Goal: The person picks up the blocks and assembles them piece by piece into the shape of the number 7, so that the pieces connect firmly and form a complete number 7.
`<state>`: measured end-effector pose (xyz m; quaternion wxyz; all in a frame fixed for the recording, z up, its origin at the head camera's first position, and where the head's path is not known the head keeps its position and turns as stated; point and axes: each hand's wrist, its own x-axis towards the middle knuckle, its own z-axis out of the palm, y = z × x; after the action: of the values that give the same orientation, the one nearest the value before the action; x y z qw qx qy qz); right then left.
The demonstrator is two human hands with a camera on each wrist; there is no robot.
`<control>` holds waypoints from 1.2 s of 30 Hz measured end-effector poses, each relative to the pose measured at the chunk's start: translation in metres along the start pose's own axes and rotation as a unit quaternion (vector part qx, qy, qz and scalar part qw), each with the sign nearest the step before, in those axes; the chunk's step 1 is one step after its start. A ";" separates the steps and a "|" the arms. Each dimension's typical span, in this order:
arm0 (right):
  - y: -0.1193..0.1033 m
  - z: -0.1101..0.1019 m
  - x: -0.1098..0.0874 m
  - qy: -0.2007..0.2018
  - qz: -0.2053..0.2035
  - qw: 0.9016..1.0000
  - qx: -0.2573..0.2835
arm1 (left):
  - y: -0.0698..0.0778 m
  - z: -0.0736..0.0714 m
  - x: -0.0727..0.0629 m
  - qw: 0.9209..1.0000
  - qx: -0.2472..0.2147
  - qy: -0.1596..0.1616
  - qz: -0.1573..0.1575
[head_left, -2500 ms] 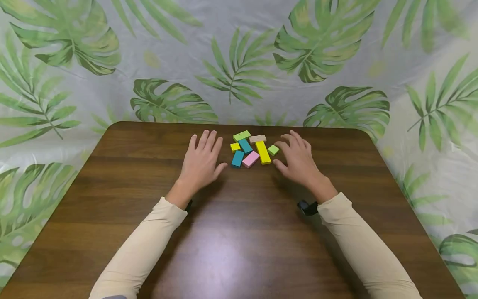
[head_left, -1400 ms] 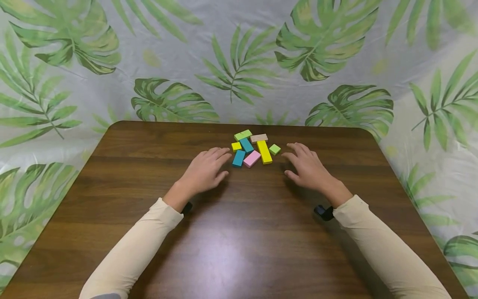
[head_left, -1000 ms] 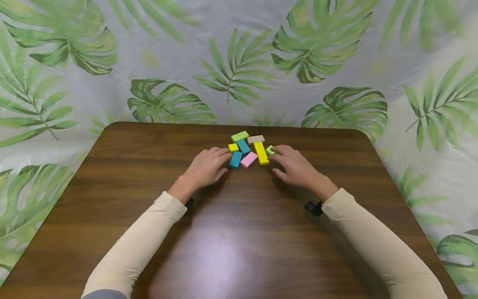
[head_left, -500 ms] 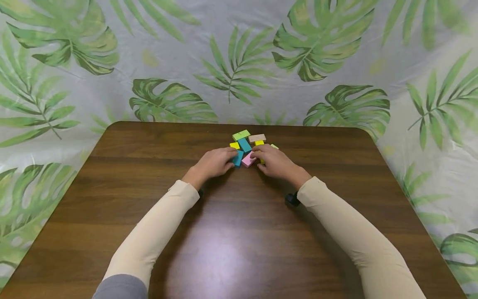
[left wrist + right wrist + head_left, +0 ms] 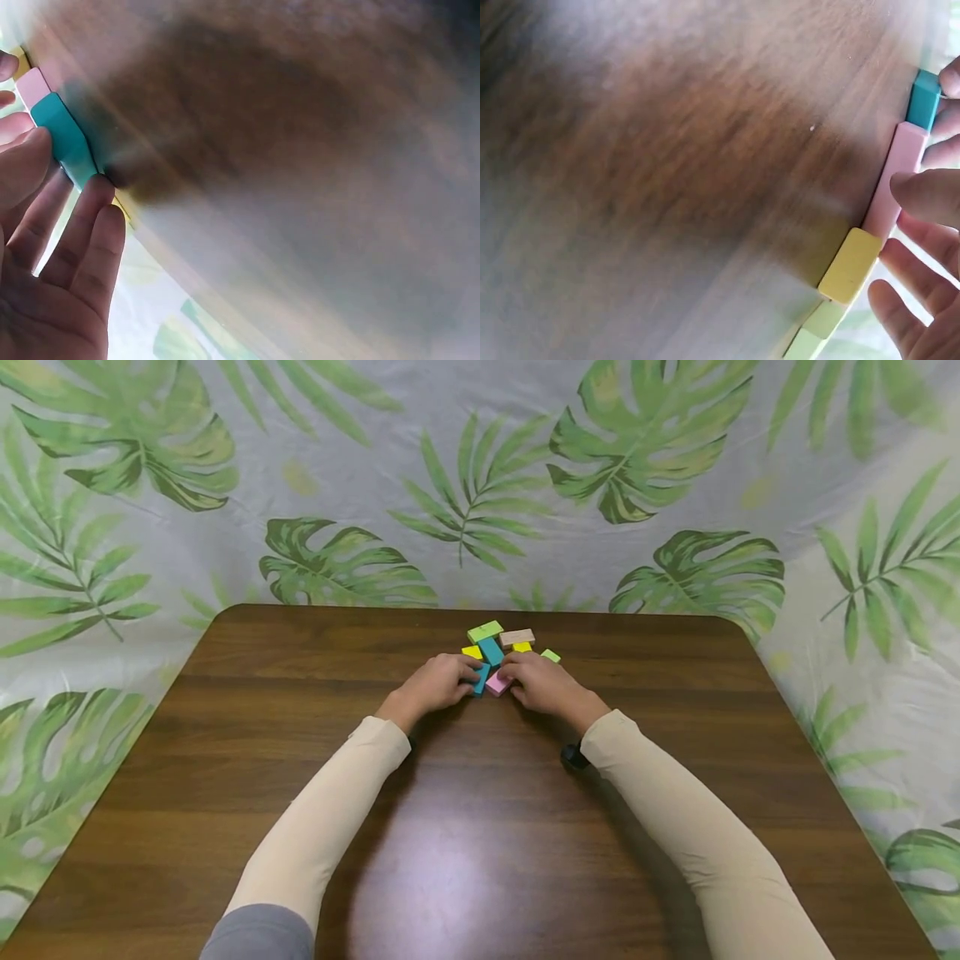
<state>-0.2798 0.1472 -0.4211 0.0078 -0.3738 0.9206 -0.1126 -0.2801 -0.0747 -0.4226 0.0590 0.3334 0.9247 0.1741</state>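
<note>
Blocks in green, tan and yellow crowd the far side; left hand pinches the flat teal block, right hand pinches the pink block at table centre.

Both hands have moved in from the sides of the cluster of coloured blocks to meet at its near edge. The left hand, which lay flat and spread on the desk beside the blocks, now has its fingers bent onto the nearer teal block. The right hand, earlier open and well apart from the pink block, now covers most of the long yellow block and touches the pink block with its fingertips. Both forearms now angle inward, the elbows drawn closer together.
</note>
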 end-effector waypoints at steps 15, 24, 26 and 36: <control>0.013 0.008 0.005 0.016 0.045 0.997 0.067 | 0.000 0.002 0.005 1.000 -0.022 -0.005 -0.010; 0.020 0.003 0.002 0.010 0.044 0.998 0.050 | 0.000 0.001 0.005 1.000 -0.022 0.000 -0.011; 0.025 0.003 0.001 0.017 0.046 0.998 0.048 | 0.000 0.001 0.005 1.000 -0.023 0.001 -0.011; 0.049 0.002 -0.001 0.049 0.051 0.997 0.036 | -0.001 0.001 0.005 1.000 -0.028 0.006 -0.010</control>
<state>-0.3127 0.1817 -0.4339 -0.0186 -0.3201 0.9330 -0.1634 -0.2844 -0.0716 -0.4241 0.0644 0.3208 0.9233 0.2013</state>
